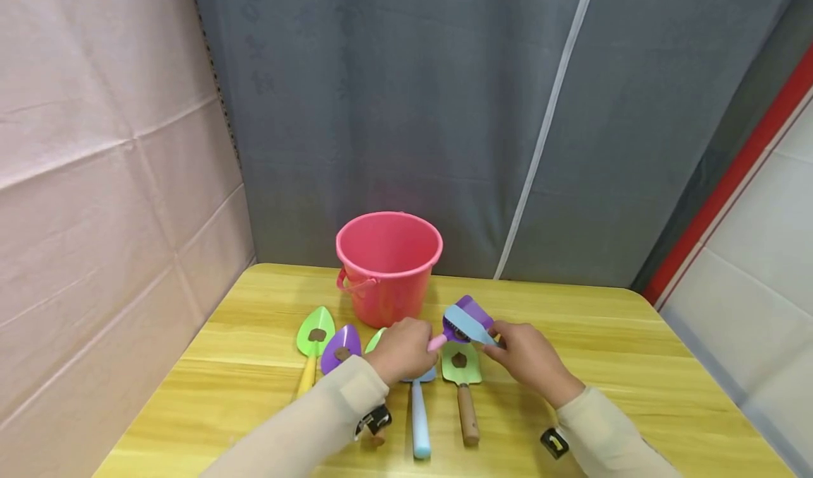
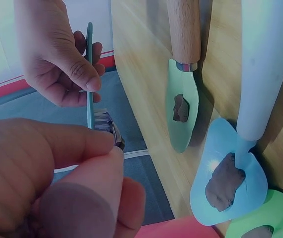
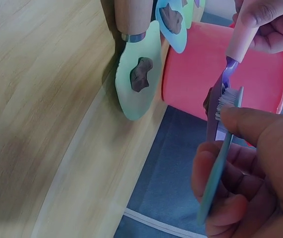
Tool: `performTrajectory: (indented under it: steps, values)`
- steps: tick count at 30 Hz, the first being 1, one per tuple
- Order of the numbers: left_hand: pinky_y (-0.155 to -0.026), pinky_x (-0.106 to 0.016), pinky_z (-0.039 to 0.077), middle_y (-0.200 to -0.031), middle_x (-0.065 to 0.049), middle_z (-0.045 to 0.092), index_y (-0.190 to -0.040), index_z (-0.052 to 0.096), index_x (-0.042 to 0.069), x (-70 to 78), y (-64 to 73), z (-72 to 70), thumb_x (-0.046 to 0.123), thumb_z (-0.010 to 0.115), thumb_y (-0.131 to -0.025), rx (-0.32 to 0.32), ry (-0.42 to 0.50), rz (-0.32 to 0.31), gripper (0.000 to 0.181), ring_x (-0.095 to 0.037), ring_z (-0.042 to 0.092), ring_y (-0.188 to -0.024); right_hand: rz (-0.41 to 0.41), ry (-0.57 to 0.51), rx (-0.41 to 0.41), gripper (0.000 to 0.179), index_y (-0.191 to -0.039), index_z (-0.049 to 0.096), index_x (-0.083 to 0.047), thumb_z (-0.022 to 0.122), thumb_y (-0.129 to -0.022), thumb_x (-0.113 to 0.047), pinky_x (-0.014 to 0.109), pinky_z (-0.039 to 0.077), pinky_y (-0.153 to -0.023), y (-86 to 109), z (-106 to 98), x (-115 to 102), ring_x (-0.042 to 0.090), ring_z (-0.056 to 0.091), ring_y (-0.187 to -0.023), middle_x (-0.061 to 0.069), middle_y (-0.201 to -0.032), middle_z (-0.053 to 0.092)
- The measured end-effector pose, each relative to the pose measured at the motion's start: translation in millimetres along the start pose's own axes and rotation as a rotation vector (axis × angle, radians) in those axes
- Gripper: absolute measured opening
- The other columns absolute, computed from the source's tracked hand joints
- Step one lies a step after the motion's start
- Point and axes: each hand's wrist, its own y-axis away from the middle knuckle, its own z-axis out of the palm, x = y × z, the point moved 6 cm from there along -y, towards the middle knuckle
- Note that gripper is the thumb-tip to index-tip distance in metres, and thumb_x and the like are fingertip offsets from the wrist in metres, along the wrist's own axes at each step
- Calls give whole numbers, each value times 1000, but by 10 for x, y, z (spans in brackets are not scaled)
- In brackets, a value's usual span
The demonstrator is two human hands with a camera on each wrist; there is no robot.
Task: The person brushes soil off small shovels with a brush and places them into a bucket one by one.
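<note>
My left hand [image 1: 401,349] grips the pink handle of a small purple toy shovel [image 1: 476,310], holding its blade up above the table. A brown lump sits on that blade, partly hidden by the brush. In my right hand [image 1: 532,359] is a light blue brush [image 3: 213,181], pinched between thumb and fingers. Its pale bristles [image 3: 224,101] touch the purple blade in the right wrist view. Just below lie a pale green shovel [image 1: 466,372] with a wooden handle and a blue shovel [image 1: 420,421], each with a brown lump on its blade.
A pink-red bucket [image 1: 389,301] stands behind my left hand. Left of it lie a green shovel [image 1: 310,342] with a yellow handle and a purple shovel [image 1: 334,354]; another green blade [image 1: 374,341] is mostly hidden. A grey curtain [image 1: 394,111] hangs behind the wooden table [image 1: 610,365].
</note>
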Motion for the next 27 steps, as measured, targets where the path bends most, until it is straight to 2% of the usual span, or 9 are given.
performTrajectory:
  steps: [9, 18, 22, 27]
  values:
    - [-52, -31, 43, -65, -2, 49, -73, 54, 13, 7, -4, -1, 17, 68, -86, 15, -40, 26, 20, -17, 48, -56, 20, 22, 14, 13, -88, 63, -9, 75, -89, -17, 26, 32, -47, 12, -52, 103, 9, 40, -51, -7, -60, 50]
    - [-52, -31, 43, -65, -2, 49, -74, 54, 13, -12, 9, -9, 19, 69, -86, 12, -44, 21, 20, -18, 49, -57, 50, 26, 45, 13, -89, 62, -7, 73, -90, -15, 28, 32, -47, 24, -146, 240, 11, 40, -50, -5, -60, 51]
    - [-53, -31, 43, -65, -2, 50, -74, 55, 13, -1, 6, -9, 19, 69, -87, 1, -32, 16, 19, -18, 49, -57, 44, 34, 62, 13, -90, 63, -8, 73, -89, -16, 28, 33, -47, 26, -144, 182, 10, 40, -50, -6, -60, 51]
    - [-55, -30, 44, -65, -2, 50, -76, 57, 13, 47, -1, -21, 21, 68, -90, -6, -23, 30, 20, -18, 49, -58, -10, 37, 68, 14, -91, 63, -9, 75, -89, -17, 26, 31, -47, 40, -94, -10, 8, 38, -50, -7, -58, 45]
